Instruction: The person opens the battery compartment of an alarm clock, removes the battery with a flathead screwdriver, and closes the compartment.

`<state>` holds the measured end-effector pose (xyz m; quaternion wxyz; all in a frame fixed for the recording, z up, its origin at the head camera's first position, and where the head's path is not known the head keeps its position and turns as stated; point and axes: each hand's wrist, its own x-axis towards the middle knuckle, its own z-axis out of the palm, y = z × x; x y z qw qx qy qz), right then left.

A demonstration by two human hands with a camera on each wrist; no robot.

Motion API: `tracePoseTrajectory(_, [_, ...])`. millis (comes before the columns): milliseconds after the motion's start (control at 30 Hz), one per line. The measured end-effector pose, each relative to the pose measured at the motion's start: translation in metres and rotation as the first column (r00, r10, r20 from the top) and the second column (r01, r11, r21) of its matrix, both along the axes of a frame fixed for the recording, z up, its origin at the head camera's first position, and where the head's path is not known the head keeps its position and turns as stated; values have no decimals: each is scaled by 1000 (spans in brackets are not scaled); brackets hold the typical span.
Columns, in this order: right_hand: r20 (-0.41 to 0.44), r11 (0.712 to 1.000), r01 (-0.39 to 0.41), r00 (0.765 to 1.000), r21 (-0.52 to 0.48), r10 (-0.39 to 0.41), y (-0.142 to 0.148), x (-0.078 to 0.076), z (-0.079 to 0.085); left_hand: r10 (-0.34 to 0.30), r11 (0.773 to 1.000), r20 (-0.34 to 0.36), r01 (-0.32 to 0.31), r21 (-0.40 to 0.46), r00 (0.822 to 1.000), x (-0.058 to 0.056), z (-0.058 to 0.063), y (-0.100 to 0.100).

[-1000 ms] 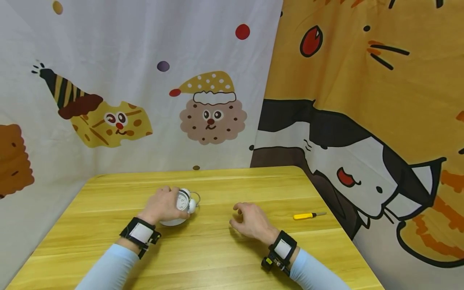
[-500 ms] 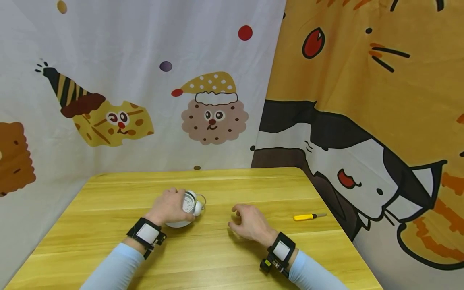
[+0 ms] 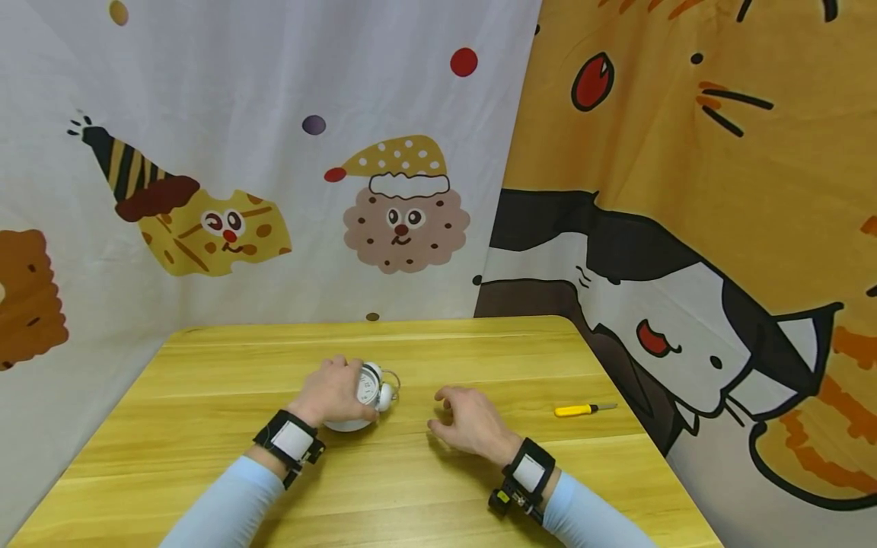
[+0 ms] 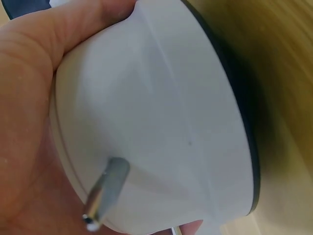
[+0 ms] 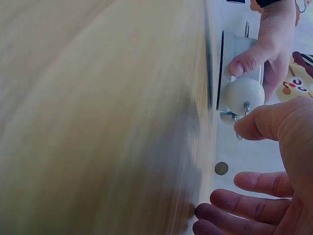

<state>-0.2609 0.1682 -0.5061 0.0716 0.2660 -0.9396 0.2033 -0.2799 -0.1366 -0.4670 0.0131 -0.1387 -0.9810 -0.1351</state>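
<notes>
A white twin-bell alarm clock (image 3: 368, 386) is in my left hand (image 3: 332, 391), left of the table's middle. My thumb and fingers grip its sides, with the palm over part of it. Its round printed side faces up, and its dark rim is toward the wood. The left wrist view shows the white casing (image 4: 161, 112) and one metal leg (image 4: 108, 188). Bells and a wire handle point toward my right hand (image 3: 471, 423), which hovers close over the table to the right, fingers loosely bent and holding nothing. The right wrist view has one bell (image 5: 244, 95) beyond my right thumb.
A yellow-handled screwdriver (image 3: 577, 410) lies on the wooden table (image 3: 411, 495) at the right, its metal tip pointing right. Behind the table hangs a white and orange curtain (image 3: 404, 91) with cartoon figures.
My left hand has moved the alarm clock to the right, closer to my right hand. The right hand has shifted only slightly left; the screwdriver lies where it was.
</notes>
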Motion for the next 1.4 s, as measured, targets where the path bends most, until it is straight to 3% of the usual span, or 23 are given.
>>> tracePoseTrajectory(900, [-5, 1000, -25, 1000, -5, 25, -9, -3, 0, 32, 998, -28, -33, -44, 999, -3, -9, 22])
tracePoseTrajectory(1400, [26, 999, -45, 999, -24, 46, -16, -1, 5, 105, 994, -19, -105, -27, 994, 0, -11, 33])
